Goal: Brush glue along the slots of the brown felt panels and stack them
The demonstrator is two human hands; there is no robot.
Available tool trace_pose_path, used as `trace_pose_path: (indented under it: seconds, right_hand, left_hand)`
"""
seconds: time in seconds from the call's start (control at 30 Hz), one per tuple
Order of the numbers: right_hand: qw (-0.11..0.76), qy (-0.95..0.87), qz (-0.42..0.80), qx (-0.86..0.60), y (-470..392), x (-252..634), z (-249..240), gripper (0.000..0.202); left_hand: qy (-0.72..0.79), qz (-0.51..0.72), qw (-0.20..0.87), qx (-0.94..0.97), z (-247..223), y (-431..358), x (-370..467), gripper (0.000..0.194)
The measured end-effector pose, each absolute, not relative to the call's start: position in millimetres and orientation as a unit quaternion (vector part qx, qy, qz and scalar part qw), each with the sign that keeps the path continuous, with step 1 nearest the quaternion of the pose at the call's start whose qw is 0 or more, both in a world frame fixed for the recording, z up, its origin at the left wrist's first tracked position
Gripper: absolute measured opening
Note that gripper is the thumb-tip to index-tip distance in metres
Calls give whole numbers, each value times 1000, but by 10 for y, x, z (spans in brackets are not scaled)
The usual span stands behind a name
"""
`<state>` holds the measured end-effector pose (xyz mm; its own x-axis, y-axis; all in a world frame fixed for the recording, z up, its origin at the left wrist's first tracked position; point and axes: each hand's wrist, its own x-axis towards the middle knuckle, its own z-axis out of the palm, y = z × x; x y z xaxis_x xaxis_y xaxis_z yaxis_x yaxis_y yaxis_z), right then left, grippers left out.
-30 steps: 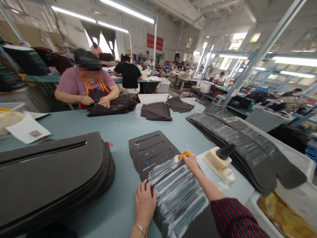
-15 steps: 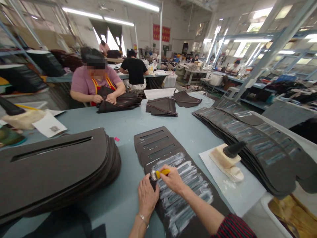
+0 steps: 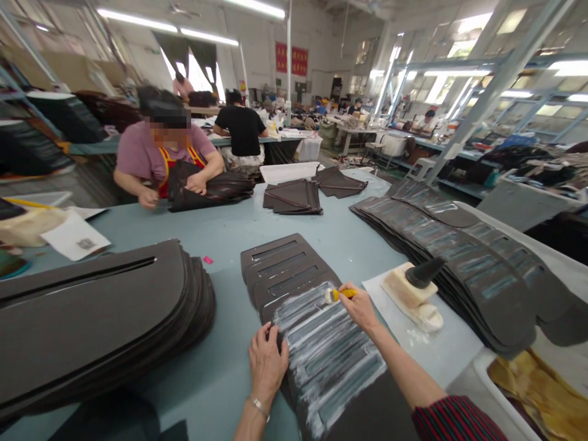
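My right hand (image 3: 358, 306) is closed around the yellow handle of a small brush (image 3: 342, 295). Its pale, coated bristles touch the upper right of a white-smeared area on a row of overlapping dark panels (image 3: 282, 263). Narrow rectangular slots run across these panels, and streaky white coating covers the nearer ones. At their left edge lies my left hand (image 3: 267, 361), fingers spread and resting against the border, thumb apart. To the right, a cream-coloured bottle with a black cone nozzle (image 3: 408, 288) lies on a white sheet (image 3: 454, 343).
A stack of dark slotted panels (image 3: 114, 306) fills the left. Coated panels (image 3: 459, 257) lie along the right, above a white bin (image 3: 482, 373) holding yellowish material. Across the blue-grey table (image 3: 220, 226), a co-worker (image 3: 160, 147) handles dark folded pieces near flat dark pieces (image 3: 294, 197).
My right hand has carried the brush rightward and up across the panel, leaving more white coating. My left hand remains at the panel's left edge. The co-worker's one hand has moved outward.
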<state>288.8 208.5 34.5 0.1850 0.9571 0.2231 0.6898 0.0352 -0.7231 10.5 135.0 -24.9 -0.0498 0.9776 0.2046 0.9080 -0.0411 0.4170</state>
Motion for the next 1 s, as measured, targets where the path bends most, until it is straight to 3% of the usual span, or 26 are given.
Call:
trace_pose_path:
  seconds: [0.2, 0.37, 0.43, 0.63, 0.73, 0.83, 1.0]
  right_hand:
    - [425, -567, 166, -685, 2110, 2597, 426, 16]
    - [417, -667, 311, -533, 2054, 1753, 355, 17]
    - [403, -665, 325, -538, 2113, 1730, 286, 16]
    - [431, -574, 155, -679, 2544, 2098, 358, 12]
    - [455, -630, 216, -592, 2530, 1649, 392, 14]
    - [422, -678, 283, -532, 2509, 1318, 284, 14]
    - [405, -599, 206, -659, 2878, 2234, 194, 15]
  left_hand:
    - [686, 247, 140, 670, -200, 1460, 36, 20]
    - [706, 266, 110, 647, -221, 1610, -45, 22]
    - [691, 257, 103, 668, -223, 1627, -67, 21]
    - [711, 222, 77, 663, -126, 1741, -75, 15]
    - [712, 224, 43, 664, -120, 1852, -84, 18]
    - [695, 213, 16, 687, -162, 1907, -98, 22]
    - [693, 192, -7, 695, -165, 1894, -89, 22]
